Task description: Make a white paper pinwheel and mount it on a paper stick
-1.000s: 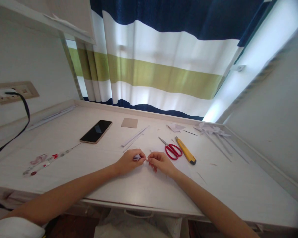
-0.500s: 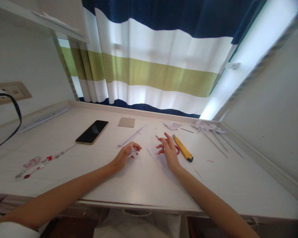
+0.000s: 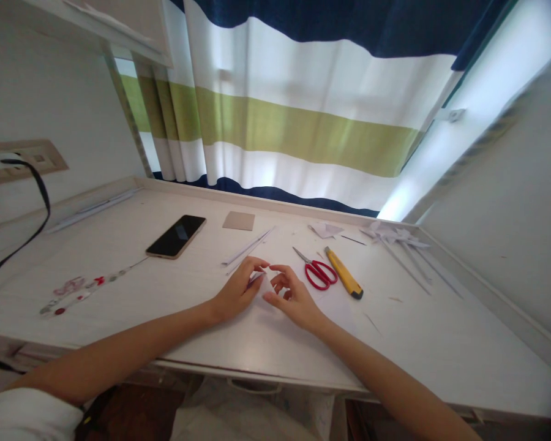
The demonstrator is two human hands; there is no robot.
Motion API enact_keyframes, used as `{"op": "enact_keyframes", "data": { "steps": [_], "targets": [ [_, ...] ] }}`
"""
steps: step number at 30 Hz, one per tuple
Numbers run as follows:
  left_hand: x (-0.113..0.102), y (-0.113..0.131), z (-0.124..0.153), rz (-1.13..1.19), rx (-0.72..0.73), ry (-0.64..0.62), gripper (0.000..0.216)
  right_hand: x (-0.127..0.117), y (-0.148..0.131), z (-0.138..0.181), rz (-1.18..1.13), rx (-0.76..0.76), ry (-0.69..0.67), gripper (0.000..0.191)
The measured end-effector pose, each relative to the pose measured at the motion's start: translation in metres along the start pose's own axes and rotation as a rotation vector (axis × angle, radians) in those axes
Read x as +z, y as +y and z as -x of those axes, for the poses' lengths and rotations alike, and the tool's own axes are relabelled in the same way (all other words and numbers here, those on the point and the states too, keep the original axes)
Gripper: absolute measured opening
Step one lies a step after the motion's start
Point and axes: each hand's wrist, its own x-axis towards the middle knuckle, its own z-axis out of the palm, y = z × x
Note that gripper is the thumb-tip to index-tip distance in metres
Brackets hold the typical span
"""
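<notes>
A small piece of white paper stands up between my hands, low over the desk. My left hand is closed on its left side with thumb and fingers. From the right, my right hand curls around the paper, its thumb at the near edge and its index fingertip meeting my left fingertips at the top. Part of the paper is hidden by the fingers. Beyond my right hand lie red-handled scissors, blades pointing away, and a yellow utility knife. Folded paper strips lie past my left hand.
A phone and a beaded strap lie to the left. At the back are a beige square card and a folded paper piece. Paper pinwheels on sticks rest at the back right. A black cable hangs on the left.
My hands have come together around the white paper; before, they were apart. My right hand moved left, uncovering the scissors. The view has shifted slightly.
</notes>
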Motion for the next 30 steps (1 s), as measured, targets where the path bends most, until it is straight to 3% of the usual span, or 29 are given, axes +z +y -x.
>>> {"op": "enact_keyframes", "data": {
  "steps": [5,14,21,26,30],
  "targets": [
    [-0.002,-0.003,-0.001,0.117,-0.098,-0.005,0.026,0.001,0.005,-0.002,0.061,-0.011,0.033,0.033],
    [-0.008,-0.014,-0.01,0.406,-0.239,-0.021,0.037,-0.01,0.012,-0.01,0.133,-0.024,0.183,0.026],
    [-0.009,-0.016,-0.011,0.52,-0.296,-0.031,0.046,-0.014,0.012,-0.01,0.349,-0.129,0.212,0.02],
    [-0.011,-0.013,-0.01,0.531,-0.316,-0.006,0.049,-0.02,0.01,-0.009,0.609,-0.294,0.207,0.029],
    [-0.01,-0.013,-0.01,0.546,-0.34,0.006,0.049,-0.026,0.008,-0.01,0.767,-0.43,0.116,0.042]
  ]
}}
